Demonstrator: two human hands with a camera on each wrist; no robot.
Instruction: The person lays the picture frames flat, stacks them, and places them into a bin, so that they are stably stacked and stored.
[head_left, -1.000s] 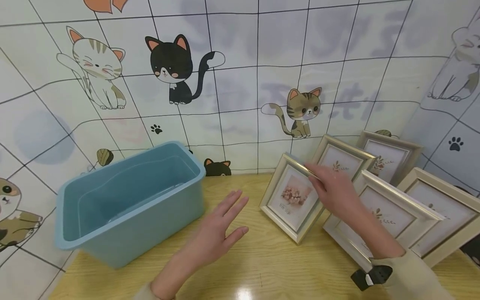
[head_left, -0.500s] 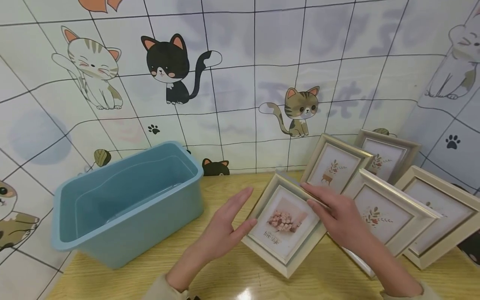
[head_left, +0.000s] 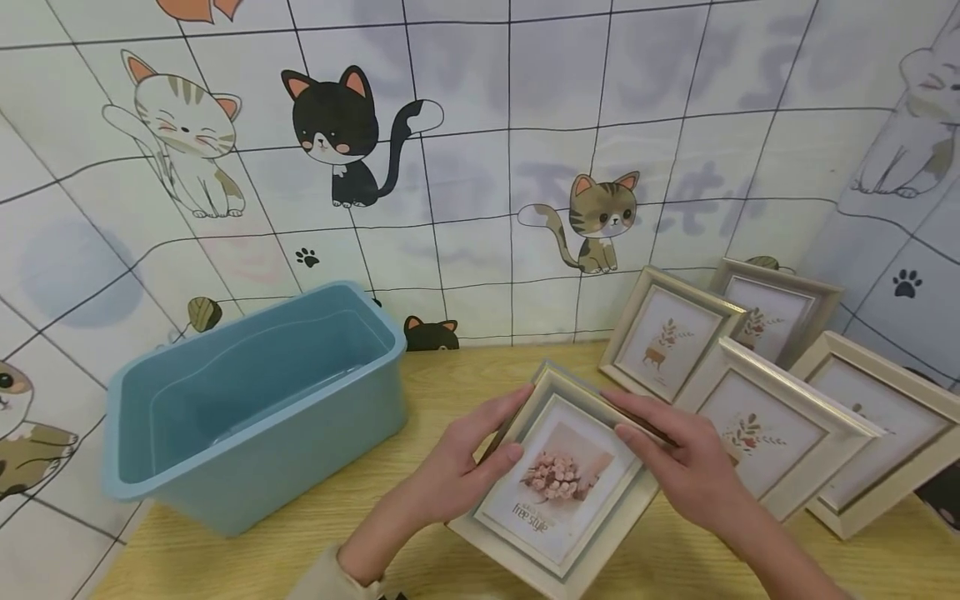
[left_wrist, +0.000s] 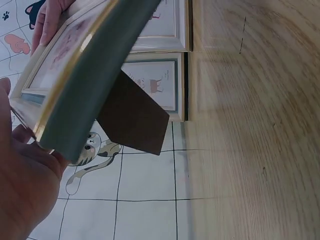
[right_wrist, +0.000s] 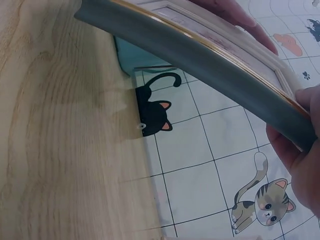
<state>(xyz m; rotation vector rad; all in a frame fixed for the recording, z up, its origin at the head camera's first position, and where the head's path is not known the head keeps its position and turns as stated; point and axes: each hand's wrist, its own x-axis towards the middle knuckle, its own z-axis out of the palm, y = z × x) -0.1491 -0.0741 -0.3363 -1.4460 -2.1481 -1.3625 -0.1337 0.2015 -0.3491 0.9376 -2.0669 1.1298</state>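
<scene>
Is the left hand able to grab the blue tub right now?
Probably, after letting go: the left hand grips the flower frame, but nothing visible blocks that hand's way to the blue tub.

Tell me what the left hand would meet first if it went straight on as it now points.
Past the picture frame in the left grip, probably the leftmost standing frame; depth is unclear, so it might miss that and reach the wall.

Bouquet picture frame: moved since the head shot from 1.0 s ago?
Yes: the bouquet frame has moved down the head view and slightly left, judged against the blue tub.
</scene>
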